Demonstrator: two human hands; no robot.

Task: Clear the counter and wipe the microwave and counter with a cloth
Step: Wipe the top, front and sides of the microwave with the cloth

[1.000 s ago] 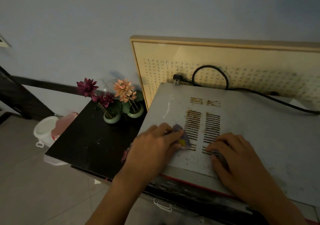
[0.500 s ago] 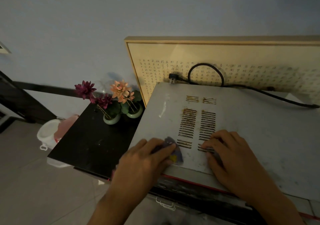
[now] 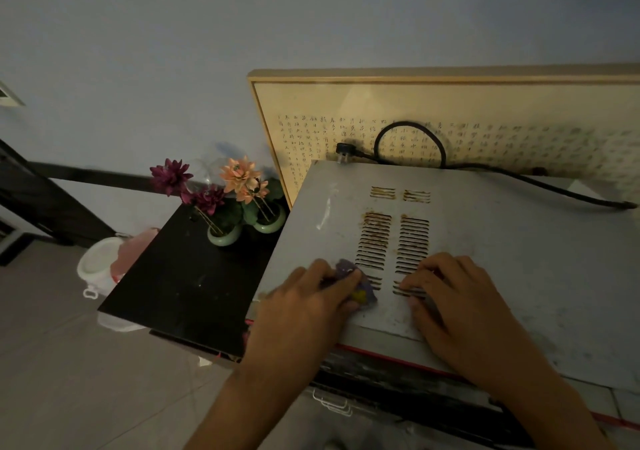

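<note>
The grey microwave (image 3: 502, 249) fills the right half of the view, its top dusty, with rusty vent slots (image 3: 375, 242) near the front. My left hand (image 3: 304, 307) presses a small purple and yellow cloth (image 3: 360, 285) onto the top at the front left, just left of the slots. Most of the cloth is hidden under my fingers. My right hand (image 3: 457, 307) lies flat on the top to the right of the slots, fingers spread, holding nothing. The black counter (image 3: 187, 287) lies to the left of the microwave.
Two small green vases of artificial flowers (image 3: 239, 207) stand on the counter's far end. A framed calligraphy panel (image 3: 450, 103) leans on the wall behind the microwave. The black power cord (image 3: 415, 145) loops over its back. A white bin (image 3: 100, 266) sits on the floor.
My left hand has slid the cloth toward the microwave's front edge, along the left vent column. The right hand stays put beside the slots. The view has shifted slightly.
</note>
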